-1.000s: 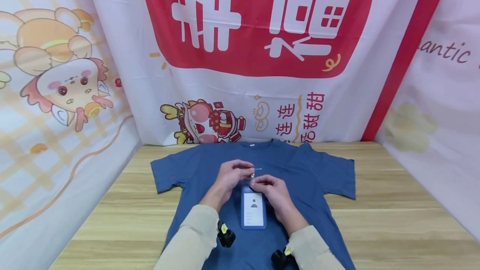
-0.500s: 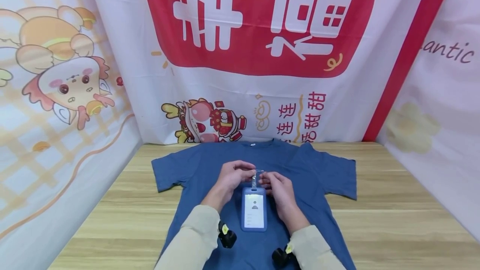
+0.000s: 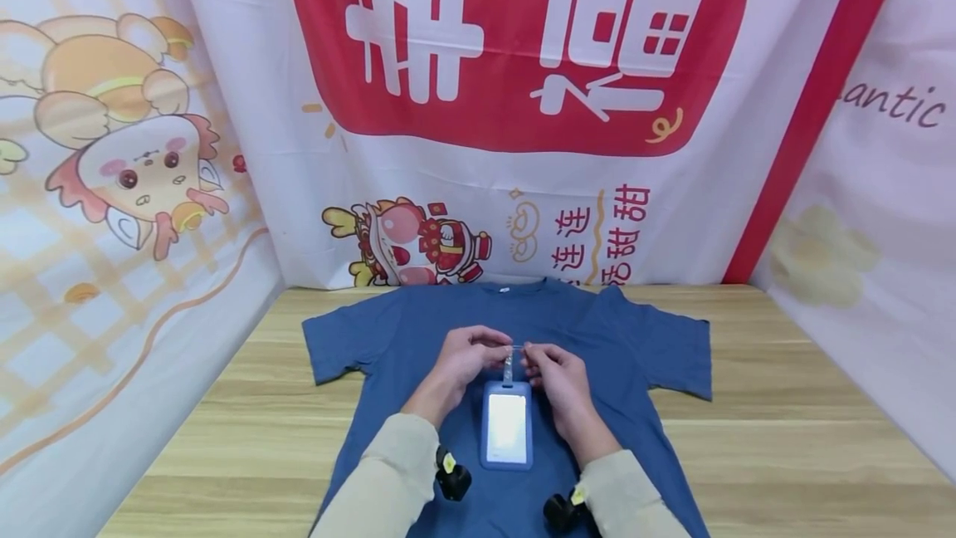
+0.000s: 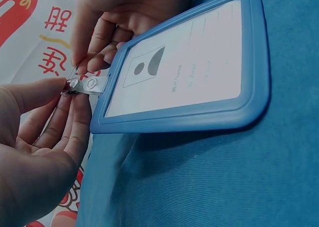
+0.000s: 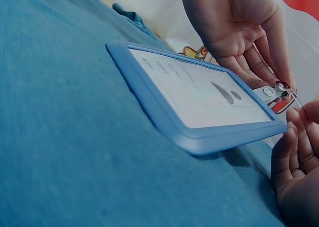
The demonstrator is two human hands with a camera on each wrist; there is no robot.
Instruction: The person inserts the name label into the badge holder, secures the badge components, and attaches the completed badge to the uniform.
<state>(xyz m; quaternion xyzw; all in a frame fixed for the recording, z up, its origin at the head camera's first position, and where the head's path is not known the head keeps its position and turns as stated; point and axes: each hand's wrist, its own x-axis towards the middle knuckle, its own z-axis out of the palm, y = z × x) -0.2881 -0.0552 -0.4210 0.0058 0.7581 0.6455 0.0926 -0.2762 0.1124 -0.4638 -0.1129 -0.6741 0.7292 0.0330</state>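
Observation:
A blue-framed ID badge holder point(image 3: 485, 430) with a white card hangs by its clear snap strap point(image 4: 97, 84), close over a blue T-shirt point(image 3: 597, 413). Between thumb and fingertips, my left hand point(image 3: 465, 359) pinches the metal badge clip point(image 4: 74, 82) at the strap's end. From that clip a thin wire safety pin point(image 5: 297, 98) sticks out toward my right hand point(image 3: 556, 380), whose thumb and forefinger pinch its far end. Seen in the left wrist view, the card bears a grey figure icon and some lines of print.
The T-shirt lies spread on a wood-grain table point(image 3: 246, 405), collar toward the back. A printed cloth backdrop point(image 3: 299, 189) rises behind the table, and more printed cloth stands at both sides. Small black cameras point(image 3: 451, 480) sit on both wrists.
My right hand has left the strap and shifted up to the safety pin's end. The badge holder has come slightly nearer my body, and its card now shows glare in the head view.

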